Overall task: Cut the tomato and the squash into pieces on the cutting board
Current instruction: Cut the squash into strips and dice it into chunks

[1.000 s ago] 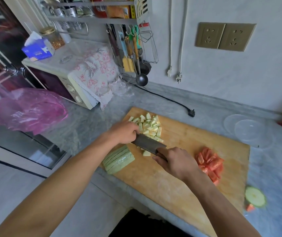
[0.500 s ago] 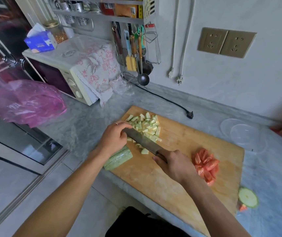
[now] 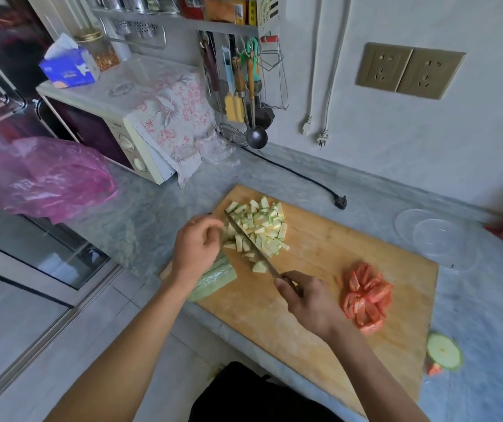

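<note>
With my right hand (image 3: 311, 303) gripping the knife (image 3: 251, 246) among diced squash (image 3: 259, 228) and my loosely curled, empty left hand (image 3: 197, 246) beside it, tomato pieces (image 3: 367, 298) lie finished on the cutting board (image 3: 320, 260), one squash slab (image 3: 216, 277) apparently left.

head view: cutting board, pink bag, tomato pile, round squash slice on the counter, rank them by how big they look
1. cutting board, largest by far
2. pink bag
3. tomato pile
4. round squash slice, smallest

The bag lies farther from the camera than the board, but the gap in size is wide enough that the order holds.
</note>
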`<state>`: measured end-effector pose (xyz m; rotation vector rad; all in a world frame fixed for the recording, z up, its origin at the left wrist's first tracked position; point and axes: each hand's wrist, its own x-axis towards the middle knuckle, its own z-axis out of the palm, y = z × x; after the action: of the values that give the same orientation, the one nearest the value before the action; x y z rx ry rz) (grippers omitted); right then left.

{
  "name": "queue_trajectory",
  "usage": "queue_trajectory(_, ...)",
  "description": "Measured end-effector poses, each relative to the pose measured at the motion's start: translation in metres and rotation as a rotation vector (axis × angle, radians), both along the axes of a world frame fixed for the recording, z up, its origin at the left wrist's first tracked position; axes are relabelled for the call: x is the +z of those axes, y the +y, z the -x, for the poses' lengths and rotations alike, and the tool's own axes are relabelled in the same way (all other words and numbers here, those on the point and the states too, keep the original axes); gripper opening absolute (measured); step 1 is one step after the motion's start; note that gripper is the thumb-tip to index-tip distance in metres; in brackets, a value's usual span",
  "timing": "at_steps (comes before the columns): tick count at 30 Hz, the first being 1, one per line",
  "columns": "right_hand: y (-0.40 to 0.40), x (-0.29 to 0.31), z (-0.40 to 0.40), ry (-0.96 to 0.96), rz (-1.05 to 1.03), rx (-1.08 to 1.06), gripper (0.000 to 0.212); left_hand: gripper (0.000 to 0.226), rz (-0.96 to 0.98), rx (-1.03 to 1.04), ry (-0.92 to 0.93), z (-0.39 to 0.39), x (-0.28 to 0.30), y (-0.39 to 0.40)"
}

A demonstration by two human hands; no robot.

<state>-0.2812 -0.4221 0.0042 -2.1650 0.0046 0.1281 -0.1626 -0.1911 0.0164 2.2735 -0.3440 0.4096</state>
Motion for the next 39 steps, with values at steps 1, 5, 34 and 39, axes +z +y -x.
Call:
queue_trajectory(1,0.005,0.003,0.001,0.041,-0.047,0.005,0.030,0.027,-0.009,0.031,-0.025,0.009,-0.010,0.007)
queue_trajectory(5,0.025,0.010,0.000,0.152,-0.170,-0.002,0.029,0.029,-0.251,0.005,0.216,0.024,-0.058,0.033)
queue_trajectory(34,0.055,0.022,-0.027,0.168,0.233,0.233,0.036,0.051,-0.582,0.022,0.134,0.037,-0.104,0.032)
queue_trajectory(39,0.055,0.019,-0.029,0.166,0.260,0.247,0.033,0.048,-0.555,0.030,0.044,0.037,-0.110,0.030)
